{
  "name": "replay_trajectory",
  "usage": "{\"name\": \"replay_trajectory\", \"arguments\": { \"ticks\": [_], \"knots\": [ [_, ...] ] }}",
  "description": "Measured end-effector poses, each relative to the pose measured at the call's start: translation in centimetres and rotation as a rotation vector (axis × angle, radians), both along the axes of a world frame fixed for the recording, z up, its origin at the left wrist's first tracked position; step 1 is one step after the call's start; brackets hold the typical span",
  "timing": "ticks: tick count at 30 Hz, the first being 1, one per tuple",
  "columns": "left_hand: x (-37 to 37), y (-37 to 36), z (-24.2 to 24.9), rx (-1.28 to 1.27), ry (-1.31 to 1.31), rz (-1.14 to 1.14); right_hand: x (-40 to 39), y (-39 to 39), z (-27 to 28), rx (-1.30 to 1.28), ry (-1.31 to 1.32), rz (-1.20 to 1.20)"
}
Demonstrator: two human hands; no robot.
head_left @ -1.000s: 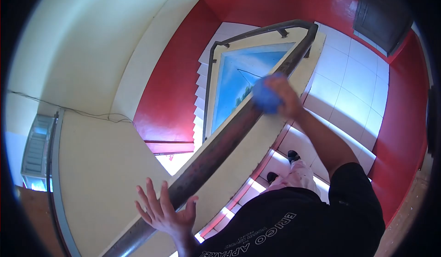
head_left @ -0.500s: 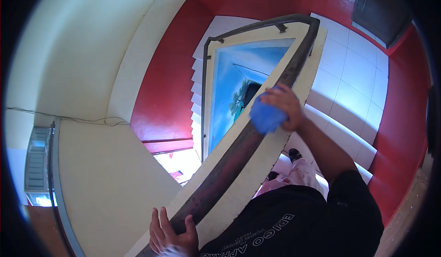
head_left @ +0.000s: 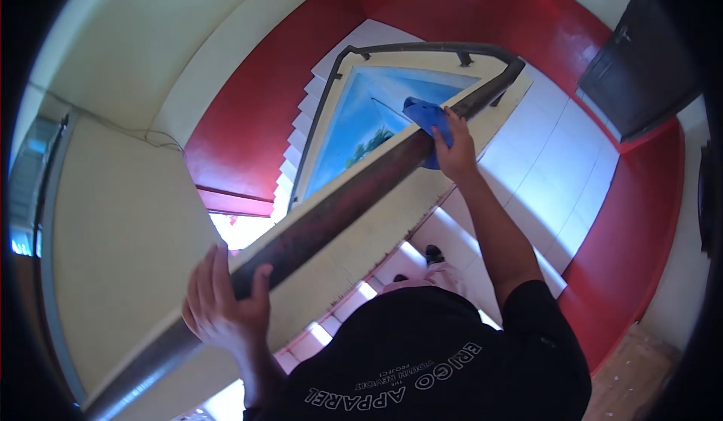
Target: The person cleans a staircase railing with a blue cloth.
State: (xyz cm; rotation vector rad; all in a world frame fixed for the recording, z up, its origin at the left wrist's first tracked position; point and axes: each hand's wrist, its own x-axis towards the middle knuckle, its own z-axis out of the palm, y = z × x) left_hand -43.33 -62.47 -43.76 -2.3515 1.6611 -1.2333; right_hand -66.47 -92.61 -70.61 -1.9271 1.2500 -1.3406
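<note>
My right grip (head_left: 458, 146) is closed on the blue cloth (head_left: 425, 116), pressing it around the rail (head_left: 331, 221) just above and right of the middle of the frame. My left grip (head_left: 226, 304) is wide, at the lower left, fingers on one side of the rail and thumb reaching over the other; I can't tell how firmly it touches, if at all.

To move the cloth well here, I'd want it wrapped snugly round the rail, with even pressure from fingers and thumb, so the sides are rubbed as well as the top. Long, steady strokes along the rail look better to me than short ones across it. The loose flap could bunch or slip, so I'd gather it under my palm. I'd have my left grip steady me on the rail, well apart from the cloth, and avoid leaning out over the drop beside the mural (head_left: 339, 146).

The cloth lies across the rail: its loose end points to the upper left, over the mural side, and a lower edge shows below the rail, above the ledge (head_left: 376, 229). Its long axis, as far as the folds let me judge, runs from upper left to lower right. The rail's own long axis slants from the lower left corner towards the upper right, where it bends back to the left.
</note>
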Motion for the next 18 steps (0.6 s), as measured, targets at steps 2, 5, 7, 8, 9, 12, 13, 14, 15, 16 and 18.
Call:
{"name": "replay_trajectory", "arguments": {
  "ticks": [2, 5, 7, 8, 9, 12, 13, 14, 15, 16, 18],
  "knots": [
    [-0.9, -0.2, 1.2, -0.023, 0.303, -0.288, 0.3, 3.2, 2.8, -0.089, 0.116, 0.096],
    [-6.8, -4.2, 2.7, 0.212, 1.015, -1.011, 1.3, 6.9, 5.1, -0.134, 0.147, 0.180],
    [-15.9, -4.5, 2.8, 0.406, 1.001, -1.603, 1.9, 7.2, 4.6, -0.160, 0.114, 0.220],
    [-20.4, -4.7, 3.1, 0.584, 0.994, -1.873, 1.8, 6.7, 4.0, -0.182, 0.094, 0.235],
    [-23.0, -4.6, 3.4, 0.679, 0.989, -2.005, 1.9, 6.2, 3.7, -0.200, 0.065, 0.244],
    [-28.6, -3.6, 2.5, 0.753, 1.009, -2.063, 2.1, 6.4, 4.2, -0.158, 0.069, 0.235],
    [-29.8, -3.8, 2.1, 0.762, 1.029, -2.051, 2.4, 6.1, 4.4, -0.170, 0.070, 0.247],
    [-30.8, -3.7, 1.7, 0.769, 1.052, -2.035, 2.3, 6.1, 4.4, -0.174, 0.076, 0.251],
    [-31.4, -3.7, 1.6, 0.766, 1.072, -2.028, 1.9, 6.5, 4.3, -0.171, 0.086, 0.256],
    [-31.9, -3.9, 1.3, 0.770, 1.078, -2.018, 1.6, 6.4, 4.4, -0.166, 0.091, 0.263],
    [-32.7, -3.8, 1.0, 0.786, 1.094, -2.001, 1.7, 6.7, 4.6, -0.149, 0.091, 0.276]
  ]
}}
